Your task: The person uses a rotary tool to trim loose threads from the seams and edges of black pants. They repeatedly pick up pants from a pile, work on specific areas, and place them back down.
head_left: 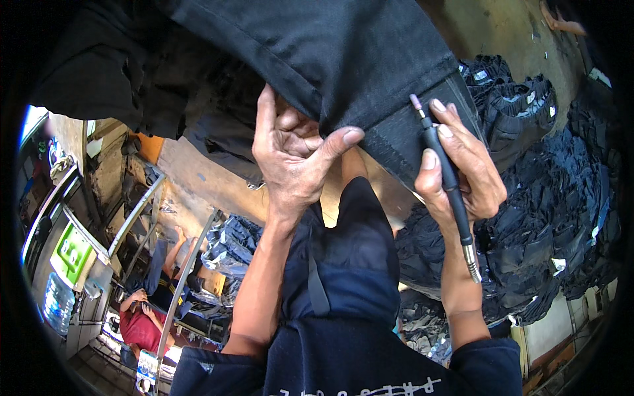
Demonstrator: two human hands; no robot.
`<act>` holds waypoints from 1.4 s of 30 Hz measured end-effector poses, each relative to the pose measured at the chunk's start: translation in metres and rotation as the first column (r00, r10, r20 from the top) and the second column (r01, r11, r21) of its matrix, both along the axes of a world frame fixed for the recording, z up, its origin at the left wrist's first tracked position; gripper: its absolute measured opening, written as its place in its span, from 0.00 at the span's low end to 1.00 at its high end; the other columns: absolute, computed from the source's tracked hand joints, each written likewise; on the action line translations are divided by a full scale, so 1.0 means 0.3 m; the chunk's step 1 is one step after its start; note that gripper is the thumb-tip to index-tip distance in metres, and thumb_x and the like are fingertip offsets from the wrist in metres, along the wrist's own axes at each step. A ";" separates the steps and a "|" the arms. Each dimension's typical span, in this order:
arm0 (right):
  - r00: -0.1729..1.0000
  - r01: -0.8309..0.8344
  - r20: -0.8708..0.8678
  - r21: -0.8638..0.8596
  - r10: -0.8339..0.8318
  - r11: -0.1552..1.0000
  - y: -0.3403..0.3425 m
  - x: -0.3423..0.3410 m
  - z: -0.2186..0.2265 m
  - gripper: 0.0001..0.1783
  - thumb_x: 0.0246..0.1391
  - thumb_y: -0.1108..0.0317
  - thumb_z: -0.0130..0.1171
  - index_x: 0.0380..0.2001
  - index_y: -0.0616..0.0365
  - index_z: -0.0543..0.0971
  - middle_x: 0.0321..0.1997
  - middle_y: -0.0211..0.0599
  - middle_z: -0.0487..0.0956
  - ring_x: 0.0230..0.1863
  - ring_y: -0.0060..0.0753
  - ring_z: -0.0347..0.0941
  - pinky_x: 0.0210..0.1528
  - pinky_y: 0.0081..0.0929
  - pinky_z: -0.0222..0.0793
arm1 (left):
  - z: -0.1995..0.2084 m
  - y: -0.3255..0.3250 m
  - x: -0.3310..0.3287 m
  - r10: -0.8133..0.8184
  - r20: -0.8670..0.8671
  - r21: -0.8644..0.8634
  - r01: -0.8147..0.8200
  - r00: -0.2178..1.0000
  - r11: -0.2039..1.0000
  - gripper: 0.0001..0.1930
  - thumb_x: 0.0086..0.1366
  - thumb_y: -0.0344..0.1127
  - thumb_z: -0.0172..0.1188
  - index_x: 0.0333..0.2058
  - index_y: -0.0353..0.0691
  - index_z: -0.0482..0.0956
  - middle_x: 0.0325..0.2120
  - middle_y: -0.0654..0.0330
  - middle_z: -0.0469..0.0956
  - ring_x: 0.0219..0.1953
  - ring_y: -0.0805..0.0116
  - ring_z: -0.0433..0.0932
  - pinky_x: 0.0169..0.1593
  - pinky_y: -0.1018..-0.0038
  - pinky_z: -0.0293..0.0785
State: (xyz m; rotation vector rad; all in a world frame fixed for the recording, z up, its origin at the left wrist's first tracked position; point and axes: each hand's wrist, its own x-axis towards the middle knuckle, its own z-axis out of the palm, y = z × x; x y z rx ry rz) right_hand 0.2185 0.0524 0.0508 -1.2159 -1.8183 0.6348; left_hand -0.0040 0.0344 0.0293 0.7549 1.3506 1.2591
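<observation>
A dark trouser leg point(356, 59) hangs in front of me, with its stitched hem edge toward the right. My left hand point(294, 145) holds the lower edge of the cloth. Its thumb lies on top, the index finger points up along the edge, and the other fingers curl in partly behind the cloth. In my right hand point(465, 168) is a black pen-shaped rotary grinder point(448, 168) with a small pinkish tip and a metal flexible end. The tip points up and left, over the cloth close to the hem seam; whether it touches cannot be told.
Heaped dark garments point(535, 211) fill the right side, with bundled trousers point(518, 109) above them. More dark cloth point(99, 79) hangs at the upper left. At the lower left are metal rails point(135, 214), a green plastic container point(71, 254), a water bottle point(58, 303) and a person in red point(142, 327).
</observation>
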 end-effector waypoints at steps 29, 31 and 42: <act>0.974 -0.224 -0.041 -0.033 0.223 0.974 0.003 -0.027 0.015 0.18 0.53 0.76 0.73 0.49 0.65 0.89 0.44 0.51 0.90 0.55 0.58 0.90 0.64 0.57 0.85 | -0.024 -0.001 -0.013 -0.026 0.016 0.040 0.026 1.000 0.999 0.54 0.61 0.24 0.81 0.78 0.31 0.51 0.54 0.35 0.83 0.56 0.47 0.89 0.56 0.63 0.94; 0.966 -0.257 -0.032 -0.044 0.256 0.965 0.006 -0.028 0.020 0.16 0.57 0.72 0.74 0.48 0.66 0.89 0.42 0.53 0.90 0.55 0.60 0.90 0.63 0.59 0.85 | -0.023 -0.002 -0.012 -0.025 0.029 0.026 0.024 0.999 0.999 0.55 0.61 0.23 0.80 0.78 0.31 0.50 0.54 0.34 0.83 0.55 0.46 0.89 0.56 0.62 0.94; 0.958 -0.287 -0.004 -0.035 0.287 0.957 0.009 -0.026 0.027 0.17 0.63 0.66 0.75 0.47 0.71 0.87 0.40 0.59 0.90 0.54 0.65 0.89 0.63 0.64 0.84 | -0.032 -0.017 0.001 0.075 0.184 -0.011 -0.074 0.980 0.997 0.40 0.59 0.20 0.82 0.65 0.30 0.65 0.52 0.41 0.84 0.53 0.54 0.89 0.58 0.64 0.91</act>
